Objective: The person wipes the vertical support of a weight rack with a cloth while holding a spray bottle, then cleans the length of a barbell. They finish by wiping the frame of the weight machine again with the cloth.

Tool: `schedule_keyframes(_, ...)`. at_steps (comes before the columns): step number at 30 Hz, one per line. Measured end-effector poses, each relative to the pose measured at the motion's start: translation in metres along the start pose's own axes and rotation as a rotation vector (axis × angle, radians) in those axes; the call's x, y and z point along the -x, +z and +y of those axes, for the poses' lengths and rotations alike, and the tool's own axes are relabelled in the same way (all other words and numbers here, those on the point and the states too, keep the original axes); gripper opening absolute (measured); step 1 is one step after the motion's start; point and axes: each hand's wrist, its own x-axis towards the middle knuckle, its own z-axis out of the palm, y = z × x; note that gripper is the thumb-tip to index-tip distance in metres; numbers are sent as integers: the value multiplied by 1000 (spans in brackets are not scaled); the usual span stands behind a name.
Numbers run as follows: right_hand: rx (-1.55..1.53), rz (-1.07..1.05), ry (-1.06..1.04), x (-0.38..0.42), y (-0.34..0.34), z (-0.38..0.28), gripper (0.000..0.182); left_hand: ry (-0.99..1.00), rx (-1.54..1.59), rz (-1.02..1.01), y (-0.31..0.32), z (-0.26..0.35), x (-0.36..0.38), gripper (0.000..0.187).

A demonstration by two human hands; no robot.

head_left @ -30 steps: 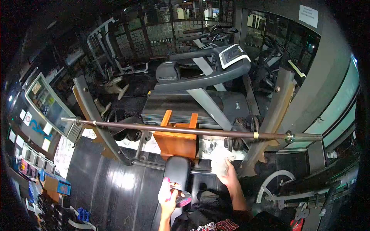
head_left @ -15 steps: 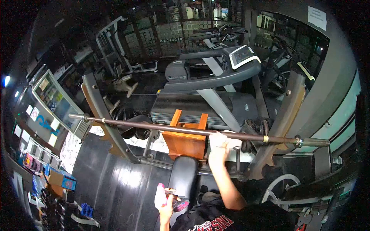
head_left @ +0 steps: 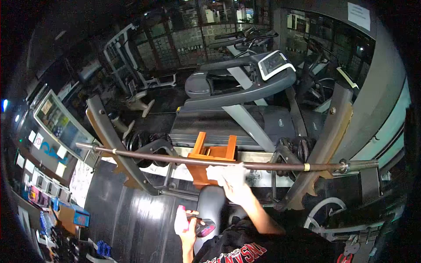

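Observation:
A long barbell bar (head_left: 280,166) rests across the two uprights of a bench rack. My right hand (head_left: 239,193) is closed on a white cloth (head_left: 219,173), which presses against the bar near its middle and is partly blurred. Lower down, my left hand (head_left: 188,234) grips a white bottle with a pink top (head_left: 180,219), beside the black padded bench (head_left: 211,204). A dark and pink item (head_left: 206,228) shows right by the left fingers; I cannot make out whether it is held.
The rack's left upright (head_left: 116,140) and right upright (head_left: 329,140) flank the bench. A wooden stand (head_left: 199,175) is behind the bar, then a treadmill (head_left: 219,120). Weight plates (head_left: 302,149) hang low on the rack. Boxes (head_left: 79,217) and dumbbells sit at the left.
My right hand has slid the cloth leftward along the bar. My left hand keeps the bottle in nearly the same place. The view has shifted slightly.

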Motion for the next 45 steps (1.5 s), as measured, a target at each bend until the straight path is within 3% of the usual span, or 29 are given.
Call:
schedule_keyframes(3, 205, -8, 26, 5, -52, -4, 36, -16, 8, -52, 7, -8, -14, 39)
schedule_keyframes(7, -144, -132, 382, 41, -91, 9, 39, -66, -30, -169, 8, -31, -33, 44)
schedule_keyframes(9, -75, 24, 687, 54, -111, -7, 38, -87, -6, -210, 19, -29, -40, 46)
schedule_keyframes(10, 448, 3, 465, 52, -122, -18, 38, -100, 14, -236, 26, -28, -44, 48)
schedule_keyframes(11, 458, 6, 470, 51, -127, -23, 38, -105, 21, -245, 29, -30, -45, 48)
schedule_keyframes(13, -1160, 841, 642, 48, -133, -29, 41, -97, -13, -318, 37, -32, -50, 49)
schedule_keyframes(14, -1156, 850, 637, 48, -134, -27, 41, -64, -9, -329, 43, -27, -51, 49)
schedule_keyframes(17, 167, 447, 826, 52, -137, -14, 54, -85, 15, -387, 44, -36, -53, 53)
schedule_keyframes(18, 550, 421, 565, 38, -127, -9, 60, -88, 2, -391, 46, -35, -52, 57)
schedule_keyframes(19, 742, 278, 497, 28, -119, -4, 57, -88, 2, -395, 47, -36, -52, 57)
schedule_keyframes(23, 389, 162, 335, 6, -74, -12, 48, -48, 1, -399, 43, -34, -51, 58)
schedule_keyframes(25, 297, 125, 250, -5, -42, -20, 47, -131, -49, -378, 31, -35, -49, 58)
schedule_keyframes(27, -6, -28, 325, -15, -32, -48, 45, -73, -67, -389, 31, -27, -49, 58)
schedule_keyframes(28, -325, -177, 626, -19, -33, -60, 48, -38, -113, -345, 34, -16, -48, 56)
schedule_keyframes(29, -261, -256, 579, -18, -32, -57, 47, 2, -155, -298, 37, -10, -48, 54)
schedule_keyframes(31, -417, -171, 575, -16, -37, -58, 44, 69, -117, -283, 27, -22, -47, 51)
schedule_keyframes(33, -544, -31, 728, 1, -51, -44, 43, 1, -39, -321, 18, -33, -46, 52)
schedule_keyframes(35, -229, 355, 439, 24, -64, -11, 38, -16, -63, -346, 17, -34, -45, 53)
schedule_keyframes(37, 32, 428, 721, 35, -100, -3, 41, -108, 34, -294, 22, -34, -43, 51)
schedule_keyframes(39, 162, 666, 542, 32, -122, -2, 46, -109, 6, -305, 28, -33, -46, 51)
schedule_keyframes(40, 401, 698, 555, 35, -125, 9, 49, -108, -29, -318, 30, -31, -47, 51)
schedule_keyframes(41, 402, 695, 549, 32, -121, 12, 49, -105, -25, -315, 32, -30, -50, 51)
schedule_keyframes(43, 776, 459, 336, 16, -100, 8, 48, -68, -62, -410, 38, -29, -55, 54)
schedule_keyframes(45, 346, 282, 405, 6, -63, -13, 46, -61, -68, -437, 46, -16, -59, 53)
